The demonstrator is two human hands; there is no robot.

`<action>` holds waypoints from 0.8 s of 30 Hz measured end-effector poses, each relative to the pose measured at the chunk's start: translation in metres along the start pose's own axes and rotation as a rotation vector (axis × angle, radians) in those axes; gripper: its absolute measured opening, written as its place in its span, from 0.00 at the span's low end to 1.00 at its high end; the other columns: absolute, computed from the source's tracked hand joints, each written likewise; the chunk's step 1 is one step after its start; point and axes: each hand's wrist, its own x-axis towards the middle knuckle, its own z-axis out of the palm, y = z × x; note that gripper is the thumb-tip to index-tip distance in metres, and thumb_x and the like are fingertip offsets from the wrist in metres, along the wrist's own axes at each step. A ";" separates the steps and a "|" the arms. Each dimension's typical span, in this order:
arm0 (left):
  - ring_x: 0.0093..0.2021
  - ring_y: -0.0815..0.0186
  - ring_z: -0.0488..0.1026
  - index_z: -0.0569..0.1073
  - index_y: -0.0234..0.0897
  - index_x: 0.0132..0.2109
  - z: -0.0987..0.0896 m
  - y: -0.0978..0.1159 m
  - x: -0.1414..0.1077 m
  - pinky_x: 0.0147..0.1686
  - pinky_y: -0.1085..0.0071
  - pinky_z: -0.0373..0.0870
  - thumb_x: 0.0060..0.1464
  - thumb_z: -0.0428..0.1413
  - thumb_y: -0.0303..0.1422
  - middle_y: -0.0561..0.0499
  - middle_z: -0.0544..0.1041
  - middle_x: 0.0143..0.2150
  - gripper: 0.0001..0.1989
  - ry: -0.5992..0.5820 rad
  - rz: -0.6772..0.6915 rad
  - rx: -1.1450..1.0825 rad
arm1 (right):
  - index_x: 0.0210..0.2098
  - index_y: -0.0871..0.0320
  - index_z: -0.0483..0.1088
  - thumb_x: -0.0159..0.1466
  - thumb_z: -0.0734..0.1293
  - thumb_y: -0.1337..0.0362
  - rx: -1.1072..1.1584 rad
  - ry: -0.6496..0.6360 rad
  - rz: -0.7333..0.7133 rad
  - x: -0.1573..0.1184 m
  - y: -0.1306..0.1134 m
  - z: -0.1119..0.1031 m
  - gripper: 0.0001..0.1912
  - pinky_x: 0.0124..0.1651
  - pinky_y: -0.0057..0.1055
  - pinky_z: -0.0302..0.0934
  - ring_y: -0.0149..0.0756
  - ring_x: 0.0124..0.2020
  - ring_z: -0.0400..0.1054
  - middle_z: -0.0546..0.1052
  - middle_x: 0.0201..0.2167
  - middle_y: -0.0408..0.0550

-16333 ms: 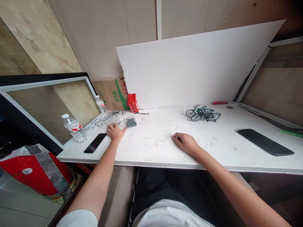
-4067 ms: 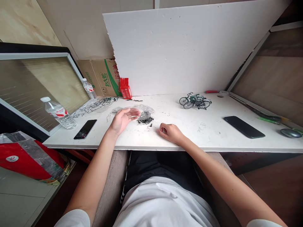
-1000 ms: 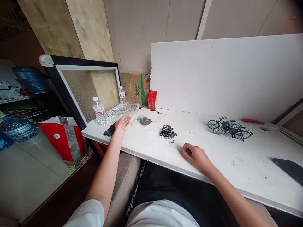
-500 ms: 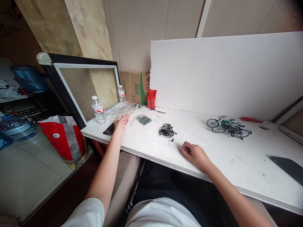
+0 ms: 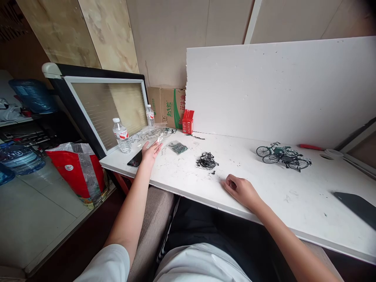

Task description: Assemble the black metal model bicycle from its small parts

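My left hand (image 5: pixel 150 152) reaches over the left part of the table with fingers spread. Just beyond its fingertips is a clear plastic wrapper (image 5: pixel 160 138), which looks loose from the fingers. A dark phone (image 5: pixel 135 159) lies partly under that hand. To its right sits a small clear bag of green parts (image 5: pixel 178 147). My right hand (image 5: pixel 239 190) rests near the table's front edge, fingers loosely curled, with nothing visible in them. Nearest to it is a tangled pile of black parts (image 5: pixel 207 161). Model bicycles (image 5: pixel 283 156) stand farther right.
Two water bottles (image 5: pixel 122 137) stand at the left, near flat sprue frames (image 5: pixel 154 133). A red box (image 5: pixel 188 122) and a cardboard carton (image 5: pixel 169 105) are at the back. A white board (image 5: pixel 279 90) rises behind the table. A dark flat object (image 5: pixel 357 207) lies at the right.
The clear wrapper has moved forward, away from my left fingers, which have spread a little. My right hand stays in place. The view has shifted slightly.
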 end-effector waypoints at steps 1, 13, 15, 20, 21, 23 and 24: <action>0.47 0.62 0.87 0.58 0.46 0.71 0.000 0.000 0.000 0.45 0.74 0.81 0.58 0.63 0.16 0.43 0.84 0.53 0.41 -0.004 0.000 0.003 | 0.32 0.51 0.62 0.74 0.61 0.45 0.000 0.000 -0.002 0.000 0.000 0.000 0.20 0.32 0.33 0.54 0.39 0.24 0.65 0.73 0.22 0.44; 0.47 0.59 0.86 0.69 0.35 0.61 0.002 -0.003 -0.005 0.44 0.74 0.80 0.59 0.64 0.17 0.38 0.85 0.50 0.26 -0.124 -0.018 0.027 | 0.32 0.51 0.60 0.75 0.61 0.47 -0.017 -0.008 0.007 -0.001 -0.005 -0.003 0.20 0.32 0.33 0.52 0.38 0.24 0.64 0.73 0.23 0.43; 0.47 0.60 0.86 0.69 0.35 0.60 0.003 -0.005 -0.004 0.42 0.74 0.80 0.60 0.64 0.17 0.38 0.85 0.49 0.25 -0.125 -0.030 0.017 | 0.31 0.52 0.60 0.75 0.61 0.48 -0.021 -0.005 0.008 -0.001 -0.005 -0.003 0.20 0.32 0.33 0.52 0.37 0.24 0.64 0.73 0.23 0.44; 0.47 0.61 0.86 0.69 0.35 0.61 0.002 -0.006 -0.001 0.42 0.75 0.79 0.57 0.66 0.16 0.40 0.85 0.48 0.28 -0.108 -0.070 0.008 | 0.32 0.52 0.61 0.75 0.61 0.48 -0.022 0.003 -0.001 -0.001 -0.005 -0.003 0.19 0.32 0.32 0.52 0.37 0.24 0.64 0.73 0.23 0.44; 0.46 0.61 0.86 0.70 0.35 0.61 0.002 -0.006 -0.001 0.41 0.75 0.79 0.56 0.66 0.15 0.40 0.85 0.48 0.28 -0.118 -0.073 0.014 | 0.32 0.52 0.61 0.75 0.61 0.48 -0.019 0.002 -0.004 -0.001 -0.005 -0.003 0.19 0.32 0.32 0.52 0.37 0.24 0.64 0.73 0.23 0.44; 0.46 0.61 0.86 0.71 0.35 0.60 0.002 -0.006 -0.001 0.41 0.75 0.78 0.55 0.66 0.15 0.41 0.85 0.48 0.27 -0.156 -0.075 0.029 | 0.32 0.52 0.60 0.75 0.61 0.47 -0.014 0.000 -0.007 -0.001 -0.005 -0.003 0.20 0.32 0.32 0.52 0.37 0.24 0.63 0.72 0.23 0.43; 0.46 0.62 0.86 0.72 0.35 0.59 0.003 -0.006 -0.001 0.41 0.75 0.78 0.55 0.67 0.16 0.41 0.85 0.48 0.27 -0.181 -0.075 0.037 | 0.32 0.52 0.60 0.75 0.61 0.47 -0.013 0.001 -0.007 -0.001 -0.004 -0.003 0.20 0.32 0.32 0.52 0.37 0.24 0.63 0.72 0.23 0.43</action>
